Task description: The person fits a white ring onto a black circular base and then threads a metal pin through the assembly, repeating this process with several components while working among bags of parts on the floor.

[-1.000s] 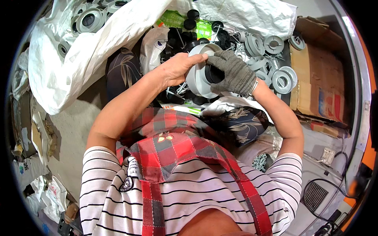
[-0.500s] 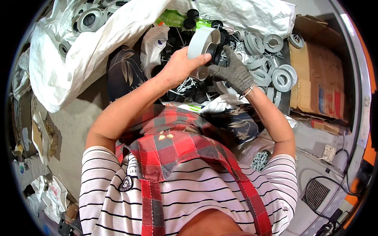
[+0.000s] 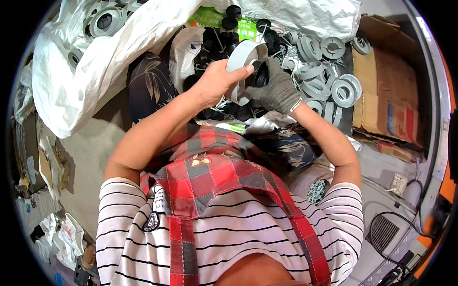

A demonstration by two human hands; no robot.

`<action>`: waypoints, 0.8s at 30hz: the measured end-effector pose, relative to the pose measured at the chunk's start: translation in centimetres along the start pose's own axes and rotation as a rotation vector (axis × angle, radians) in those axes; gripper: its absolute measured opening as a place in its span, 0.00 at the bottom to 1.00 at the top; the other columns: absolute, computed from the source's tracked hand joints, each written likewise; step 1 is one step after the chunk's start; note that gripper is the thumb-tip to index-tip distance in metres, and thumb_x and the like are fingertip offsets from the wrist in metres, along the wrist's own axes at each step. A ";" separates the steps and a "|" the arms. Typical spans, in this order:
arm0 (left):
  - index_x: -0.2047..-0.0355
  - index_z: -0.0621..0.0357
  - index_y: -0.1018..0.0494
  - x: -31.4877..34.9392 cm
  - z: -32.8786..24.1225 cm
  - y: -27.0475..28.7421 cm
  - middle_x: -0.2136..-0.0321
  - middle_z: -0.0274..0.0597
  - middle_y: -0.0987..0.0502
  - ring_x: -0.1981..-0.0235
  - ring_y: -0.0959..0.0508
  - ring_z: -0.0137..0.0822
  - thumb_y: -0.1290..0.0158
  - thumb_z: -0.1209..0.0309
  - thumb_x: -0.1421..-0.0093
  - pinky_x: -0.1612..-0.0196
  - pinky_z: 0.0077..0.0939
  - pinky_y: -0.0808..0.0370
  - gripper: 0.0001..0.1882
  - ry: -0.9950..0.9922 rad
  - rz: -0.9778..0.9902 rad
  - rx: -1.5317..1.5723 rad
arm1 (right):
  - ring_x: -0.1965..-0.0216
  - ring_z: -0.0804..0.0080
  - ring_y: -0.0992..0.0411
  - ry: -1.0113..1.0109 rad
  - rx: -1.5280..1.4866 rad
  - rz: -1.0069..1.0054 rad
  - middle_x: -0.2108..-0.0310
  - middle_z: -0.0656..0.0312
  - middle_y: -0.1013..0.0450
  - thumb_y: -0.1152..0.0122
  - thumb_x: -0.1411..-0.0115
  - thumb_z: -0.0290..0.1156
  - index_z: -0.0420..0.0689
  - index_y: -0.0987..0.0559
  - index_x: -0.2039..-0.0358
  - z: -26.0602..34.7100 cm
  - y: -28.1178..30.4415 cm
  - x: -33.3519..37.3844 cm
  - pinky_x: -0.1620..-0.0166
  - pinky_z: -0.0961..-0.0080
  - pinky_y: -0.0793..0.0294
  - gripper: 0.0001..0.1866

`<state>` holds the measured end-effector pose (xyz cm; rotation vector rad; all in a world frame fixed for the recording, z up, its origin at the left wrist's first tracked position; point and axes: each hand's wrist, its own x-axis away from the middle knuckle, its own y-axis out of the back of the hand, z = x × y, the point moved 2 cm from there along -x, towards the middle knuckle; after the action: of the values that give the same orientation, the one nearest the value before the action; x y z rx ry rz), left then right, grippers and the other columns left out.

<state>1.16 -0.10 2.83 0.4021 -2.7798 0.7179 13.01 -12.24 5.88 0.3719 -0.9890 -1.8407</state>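
Note:
My bare left hand (image 3: 214, 83) grips a grey plastic spool (image 3: 243, 64) by its rim, tilted on edge. My right hand (image 3: 276, 88), in a grey knit glove, holds a black round part (image 3: 261, 74) against the spool's open side. Both hands are raised together over a heap of black round parts (image 3: 217, 40) and thin white ties. I wear a striped shirt and a red checked apron.
Several more grey spools (image 3: 329, 71) lie piled to the right beside a brown cardboard box (image 3: 386, 90). A big white sack (image 3: 90, 52) with spools inside lies at left, another white sack (image 3: 305, 14) at the top. A green packet (image 3: 214, 19) lies under black parts.
Both hands have lifted the grey spool up and away from my lap. The spool has turned on edge, and the gloved right hand has shifted from its top to its open side.

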 end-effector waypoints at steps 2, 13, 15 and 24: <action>0.58 0.64 0.31 0.3 -0.9 -0.3 0.68 0.36 0.26 0.71 0.25 0.26 0.46 0.60 0.43 0.70 0.23 0.25 0.20 0.038 0.027 0.108 | 0.62 0.51 0.28 0.115 0.025 -0.039 0.61 0.47 0.29 0.33 0.59 0.42 0.40 0.39 0.47 -0.5 -0.6 -0.3 0.58 0.65 0.28 0.40; 0.56 0.65 0.31 0.1 -1.1 0.1 0.64 0.41 0.25 0.64 0.23 0.32 0.46 0.62 0.43 0.61 0.30 0.24 0.20 0.114 0.036 0.272 | 0.62 0.59 0.27 0.172 -0.014 0.013 0.62 0.47 0.29 0.37 0.53 0.36 0.42 0.33 0.54 1.8 0.6 0.5 0.61 0.68 0.27 0.26; 0.55 0.65 0.33 0.0 -0.9 0.1 0.63 0.41 0.25 0.64 0.24 0.31 0.47 0.63 0.42 0.62 0.30 0.23 0.20 0.000 0.058 0.173 | 0.64 0.60 0.25 -0.186 -0.229 0.333 0.69 0.50 0.26 0.35 0.55 0.47 0.39 0.30 0.58 0.6 0.5 -0.5 0.61 0.70 0.26 0.29; 0.50 0.65 0.35 1.4 -4.1 -1.2 0.70 0.37 0.26 0.74 0.28 0.24 0.44 0.64 0.45 0.69 0.20 0.29 0.26 -0.273 0.008 -0.487 | 0.71 0.58 0.25 -0.428 -1.762 0.740 0.69 0.56 0.26 0.54 0.46 0.65 0.40 0.32 0.51 -2.8 -3.4 -0.7 0.76 0.65 0.24 0.39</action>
<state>0.88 0.69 7.28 0.4110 -3.0736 -0.0325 12.98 -12.27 1.41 -1.2872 0.4783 -1.4219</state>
